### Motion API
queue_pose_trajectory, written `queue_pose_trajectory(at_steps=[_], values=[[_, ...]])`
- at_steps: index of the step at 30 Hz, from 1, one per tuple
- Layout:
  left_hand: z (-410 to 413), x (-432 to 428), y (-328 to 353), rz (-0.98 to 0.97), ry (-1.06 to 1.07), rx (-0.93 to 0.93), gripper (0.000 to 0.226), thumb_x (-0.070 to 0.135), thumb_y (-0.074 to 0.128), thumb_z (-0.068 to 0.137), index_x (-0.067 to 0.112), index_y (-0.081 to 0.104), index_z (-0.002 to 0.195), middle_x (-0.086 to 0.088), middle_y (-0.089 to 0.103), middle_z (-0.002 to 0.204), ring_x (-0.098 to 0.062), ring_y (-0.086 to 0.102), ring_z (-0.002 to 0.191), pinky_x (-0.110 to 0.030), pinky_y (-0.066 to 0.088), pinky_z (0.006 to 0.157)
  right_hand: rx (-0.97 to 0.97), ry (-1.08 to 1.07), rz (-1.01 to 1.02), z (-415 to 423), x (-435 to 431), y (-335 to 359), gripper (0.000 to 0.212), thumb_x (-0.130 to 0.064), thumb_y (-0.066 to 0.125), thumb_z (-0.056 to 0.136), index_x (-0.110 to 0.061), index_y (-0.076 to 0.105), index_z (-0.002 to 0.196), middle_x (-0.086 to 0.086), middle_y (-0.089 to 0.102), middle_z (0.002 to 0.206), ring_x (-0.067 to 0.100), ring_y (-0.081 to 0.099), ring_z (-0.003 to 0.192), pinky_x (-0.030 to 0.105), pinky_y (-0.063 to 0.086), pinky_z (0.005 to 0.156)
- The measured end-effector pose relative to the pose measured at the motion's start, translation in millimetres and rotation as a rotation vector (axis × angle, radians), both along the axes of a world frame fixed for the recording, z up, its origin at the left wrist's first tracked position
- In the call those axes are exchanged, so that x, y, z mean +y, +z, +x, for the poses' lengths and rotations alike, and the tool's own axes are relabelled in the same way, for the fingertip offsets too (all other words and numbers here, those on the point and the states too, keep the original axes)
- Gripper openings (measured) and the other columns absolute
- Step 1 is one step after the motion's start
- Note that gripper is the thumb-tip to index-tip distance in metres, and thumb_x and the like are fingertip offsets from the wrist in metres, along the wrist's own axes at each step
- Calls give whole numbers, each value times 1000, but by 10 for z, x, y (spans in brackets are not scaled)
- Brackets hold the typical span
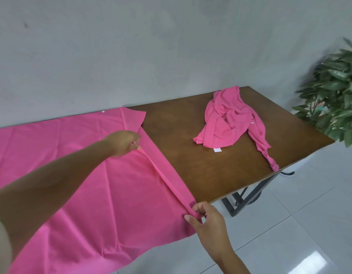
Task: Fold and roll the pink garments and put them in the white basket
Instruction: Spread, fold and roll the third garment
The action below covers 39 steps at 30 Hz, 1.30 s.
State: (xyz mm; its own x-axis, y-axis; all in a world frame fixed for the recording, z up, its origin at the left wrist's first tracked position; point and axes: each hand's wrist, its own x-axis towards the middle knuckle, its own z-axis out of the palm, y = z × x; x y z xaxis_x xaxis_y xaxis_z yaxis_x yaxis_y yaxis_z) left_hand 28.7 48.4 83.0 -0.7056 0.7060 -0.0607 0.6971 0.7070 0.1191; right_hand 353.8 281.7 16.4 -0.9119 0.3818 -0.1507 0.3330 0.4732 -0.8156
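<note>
A large pink garment (76, 165) lies spread flat over the left part of the brown table (201, 159), its near corner hanging over the front edge. My left hand (123, 142) pinches a raised ridge of the cloth near the far side. My right hand (204, 216) pinches the same ridge at the table's front edge. The ridge runs taut between both hands, parallel to the garment's right edge. A second pink garment (228, 119) lies crumpled at the far right of the table, one twisted sleeve reaching the table's edge. The white basket is not in view.
A leafy green plant (337, 95) stands past the table's right end. A grey wall runs behind the table. Black metal table legs (244, 196) show below the front edge, above a pale tiled floor (289, 234). A small white tag (217, 149) lies by the crumpled garment.
</note>
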Motion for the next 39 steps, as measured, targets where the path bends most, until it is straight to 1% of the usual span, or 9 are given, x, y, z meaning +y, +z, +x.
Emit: queue_pose_trajectory(at_steps=[4,7,12,19,24,30,33,36,39], values=[[-30,-233,-67,-22,-17,-21,34,29,60,100,24,40,72,1,49,75,-20,47,68,-33,34,61,-38,-48,-9,43,-254,-32,19,-40,77,86,-30,61,82,-9,64,88,8,59,81,21,49,71],[-20,-384,-99,-14,-42,-38,34,28,60,100,22,41,73,2,47,74,-14,42,64,-33,30,59,-18,-92,-6,78,-478,-48,19,-36,76,88,-28,61,79,-6,63,82,11,58,76,22,49,68],[-54,-731,-111,45,-111,-54,29,29,60,100,14,48,77,-1,51,77,-20,49,68,-35,36,62,17,-191,4,130,-882,-59,20,-30,76,88,-26,62,75,-5,64,77,11,57,72,20,45,64],[-232,-1215,-144,36,-239,-69,27,27,64,97,17,49,77,3,53,79,-16,51,69,-38,46,66,77,-232,148,281,-1533,-142,18,-32,72,91,-33,59,79,-13,65,80,7,62,83,17,48,69],[-279,-1462,-219,77,-331,-81,25,27,64,97,20,50,78,6,51,80,-17,52,71,-40,48,69,93,-282,216,365,-1977,-187,14,-26,71,93,-32,61,85,-12,65,82,12,62,80,20,50,68],[-177,-1825,-237,135,-326,-85,23,26,64,97,15,54,80,1,54,83,-20,54,75,-36,45,69,74,-267,220,495,-2405,-79,18,-25,68,95,-33,56,84,-11,63,80,12,62,78,27,52,68],[-104,-2008,-178,133,-302,-81,22,24,65,97,16,53,80,0,54,85,-21,54,76,-34,41,68,79,-225,223,534,-2555,-33,19,-24,70,94,-32,56,82,-11,63,81,15,60,77,22,49,66],[-8,-2219,-92,135,-259,-62,20,23,66,97,13,57,82,-2,56,87,-22,56,78,-37,46,71,63,-171,202,565,-2696,16,19,-27,70,94,-32,57,81,-11,61,75,13,58,72,24,49,64],[119,-2459,-33,115,-217,-41,20,24,66,96,14,56,82,-2,56,86,-23,56,78,-40,48,72,74,-124,179,630,-2846,75,19,-24,71,93,-29,58,80,-12,60,72,10,53,65,18,42,59]])
